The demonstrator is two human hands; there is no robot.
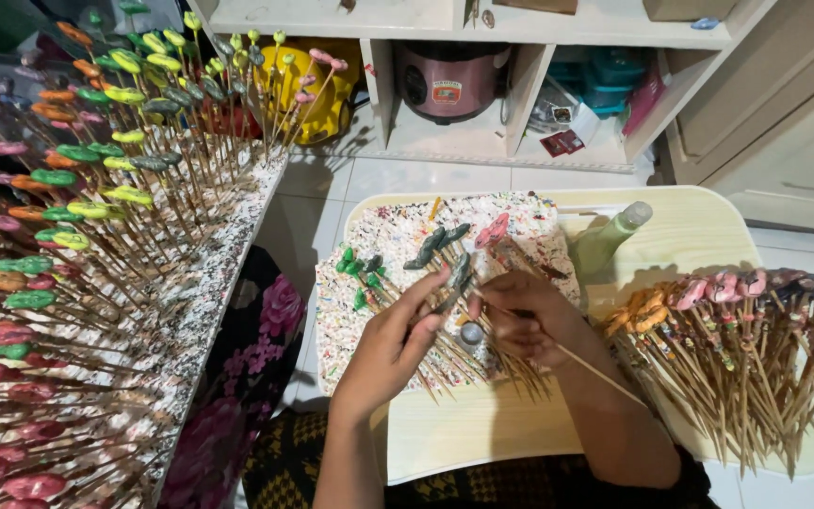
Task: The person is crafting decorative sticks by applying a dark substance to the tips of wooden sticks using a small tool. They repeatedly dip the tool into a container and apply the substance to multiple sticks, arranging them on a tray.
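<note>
While our left hand (393, 344) pinches a grey-green figure on its stick (451, 283) just left of the frame's centre, our right hand (525, 325) is curled around a thin brush handle (605, 375) that slants toward the lower right; whether the tip touches the figure we cannot tell. Both hands work over the paint-speckled board (388, 236), where more sticks (482, 363) lie fanned under the fingers and a small grey pot (471, 334) sits between the hands. To do this well, we judge it best to roll the stick slowly in the left fingers and keep the brush hand braced on the board, so strokes stay small. A green bottle (610, 240) stands at upper right, clear of our elbow, and finished sticks (737, 339) lie piled at the right.
</note>
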